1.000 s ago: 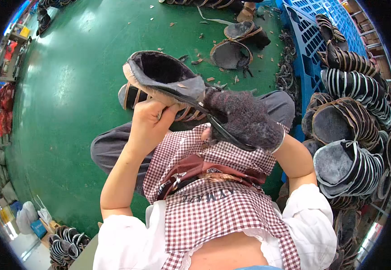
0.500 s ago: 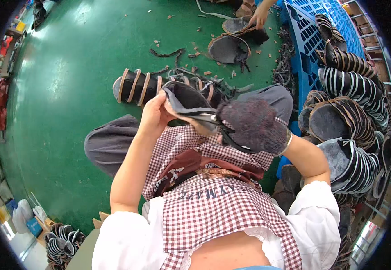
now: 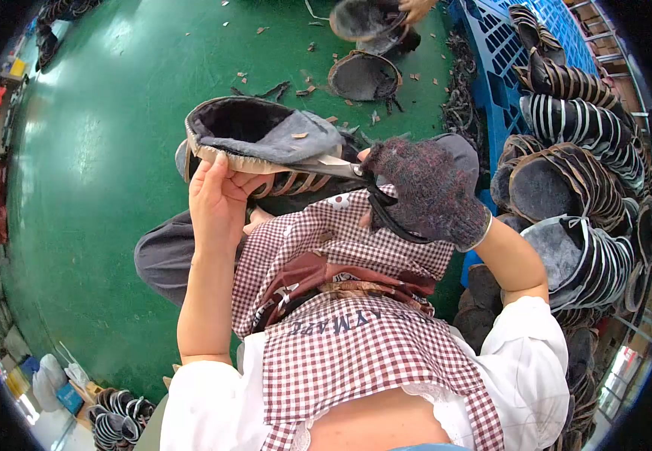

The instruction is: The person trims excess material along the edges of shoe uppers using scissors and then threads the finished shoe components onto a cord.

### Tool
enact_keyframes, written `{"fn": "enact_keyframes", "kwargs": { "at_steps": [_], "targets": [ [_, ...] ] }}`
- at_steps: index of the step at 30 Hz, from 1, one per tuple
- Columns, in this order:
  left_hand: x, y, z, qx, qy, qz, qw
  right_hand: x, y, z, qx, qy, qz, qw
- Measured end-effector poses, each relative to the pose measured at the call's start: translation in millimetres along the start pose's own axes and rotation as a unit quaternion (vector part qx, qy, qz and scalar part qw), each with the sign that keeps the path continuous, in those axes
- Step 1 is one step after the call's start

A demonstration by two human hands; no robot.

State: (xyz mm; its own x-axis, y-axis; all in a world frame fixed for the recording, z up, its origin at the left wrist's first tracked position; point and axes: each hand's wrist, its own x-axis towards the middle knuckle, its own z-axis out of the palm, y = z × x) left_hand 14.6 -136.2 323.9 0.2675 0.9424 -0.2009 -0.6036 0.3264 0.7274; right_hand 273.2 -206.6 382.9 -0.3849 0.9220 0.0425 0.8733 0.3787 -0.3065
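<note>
My bare left hand (image 3: 223,194) pinches the pale lower edge of a grey fur-lined shoe upper (image 3: 273,137), whose dark opening faces up. On my right hand (image 3: 431,192) is a dark knitted fingerless glove, and its fingers are wrapped round the black handles of the scissors (image 3: 341,170). The scissor blades lie along the pale edge at the right end of the upper, partly hidden by it. Below the upper, a stack of banded dark pieces (image 3: 292,184) lies on the floor by my legs.
Another person's hand (image 3: 416,7) touches grey lined pieces (image 3: 366,19) at the top. One more piece (image 3: 365,75) lies among scraps on the green floor (image 3: 101,225). At the right are a blue plastic pallet (image 3: 495,83) and bundled uppers (image 3: 566,188).
The upper has turned from its tilted, folded position and now stretches leftward, with my left hand farther left. The scissor blades now show against its edge. The other person's hand has lifted a piece.
</note>
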Motion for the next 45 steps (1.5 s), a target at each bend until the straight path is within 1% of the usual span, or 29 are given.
{"fn": "enact_keyframes", "kwargs": {
  "at_steps": [1,3,4,11,14,17,19,21,23,24,25,26,27,29,30,31,32,33,35,36,37,38,39,40,41,42,43,44,45],
  "targets": [
    [-1,-1,1,0.0,0.0,0.0,1.0,2,1,0,0.022,0.013,-0.002,1.0],
    [-6,-4,3,0.016,-0.063,0.009,0.998,7,-1,0,0.027,0.028,-0.024,0.999],
    [-9,-5,7,0.028,-0.049,-0.001,0.998,9,-2,0,0.033,0.041,-0.047,0.997],
    [-13,8,-6,0.087,-0.05,0.002,0.995,16,-5,1,0.073,0.0,-0.041,0.996],
    [-20,4,4,0.157,-0.064,0.009,0.986,26,-12,0,0.051,0.036,-0.054,0.997],
    [-22,7,10,0.144,-0.085,0.028,0.985,34,-19,-5,0.072,0.059,-0.072,0.993],
    [-23,9,10,0.156,-0.083,0.044,0.983,34,-21,-9,0.108,-0.023,-0.051,0.993],
    [-25,11,8,0.167,-0.079,0.06,0.981,35,-22,-3,0.105,-0.008,-0.05,0.993],
    [-27,14,5,0.366,-0.074,0.003,0.928,38,-23,-1,0.101,0.009,-0.047,0.994],
    [-29,7,13,0.361,-0.122,0.082,0.921,40,-26,-1,0.074,0.043,-0.069,0.994],
    [-29,8,13,0.362,-0.122,0.08,0.921,43,-29,-2,0.047,0.077,-0.09,0.992],
    [-29,8,13,0.332,-0.121,0.079,0.932,47,-29,-6,0.107,0.053,-0.084,0.989],
    [-29,9,13,0.302,-0.12,0.078,0.942,47,-29,-6,0.107,0.053,-0.084,0.989],
    [-29,11,14,0.311,-0.11,0.071,0.942,48,-25,-8,0.146,-0.073,-0.01,0.986],
    [-29,10,13,0.27,-0.108,0.055,0.955,49,-22,-8,0.147,-0.074,-0.012,0.986],
    [-28,9,12,0.229,-0.107,0.04,0.967,51,-18,-8,0.187,-0.048,0.029,0.981],
    [-27,8,9,0.229,-0.107,0.039,0.967,53,-12,-8,0.228,-0.023,0.071,0.971],
    [-26,6,2,0.216,-0.11,0.034,0.97,57,4,2,0.227,-0.023,0.072,0.971],
    [-23,1,-17,0.211,-0.127,0.02,0.969,64,48,39,0.424,0.086,0.216,0.876],
    [-23,0,-19,0.231,-0.137,0.022,0.963,67,57,46,0.419,0.092,0.218,0.876],
    [-22,-1,-20,0.251,-0.148,0.023,0.956,73,63,53,0.506,0.041,0.213,0.835],
    [-16,2,-27,0.3,-0.191,0.004,0.935,78,67,60,0.588,-0.011,0.204,0.782],
    [-7,3,-35,0.301,-0.195,0.003,0.933,82,66,67,0.635,-0.006,0.14,0.76],
    [2,5,-45,0.432,-0.162,-0.08,0.884,79,54,66,0.632,0.04,0.168,0.755],
    [14,10,-52,0.554,-0.119,-0.158,0.809,81,46,61,0.63,0.086,0.19,0.748],
    [18,15,-56,0.714,-0.079,-0.124,0.685,88,47,54,0.633,0.085,0.187,0.746],
    [22,17,-63,0.735,-0.043,-0.006,0.677,95,48,47,0.529,0.074,0.118,0.837],
    [28,21,-53,0.786,-0.031,0.166,0.595,103,49,40,0.411,0.061,0.045,0.909],
    [37,24,-41,0.807,-0.019,0.33,0.49,110,52,35,0.413,0.058,0.043,0.908]
  ]
}}
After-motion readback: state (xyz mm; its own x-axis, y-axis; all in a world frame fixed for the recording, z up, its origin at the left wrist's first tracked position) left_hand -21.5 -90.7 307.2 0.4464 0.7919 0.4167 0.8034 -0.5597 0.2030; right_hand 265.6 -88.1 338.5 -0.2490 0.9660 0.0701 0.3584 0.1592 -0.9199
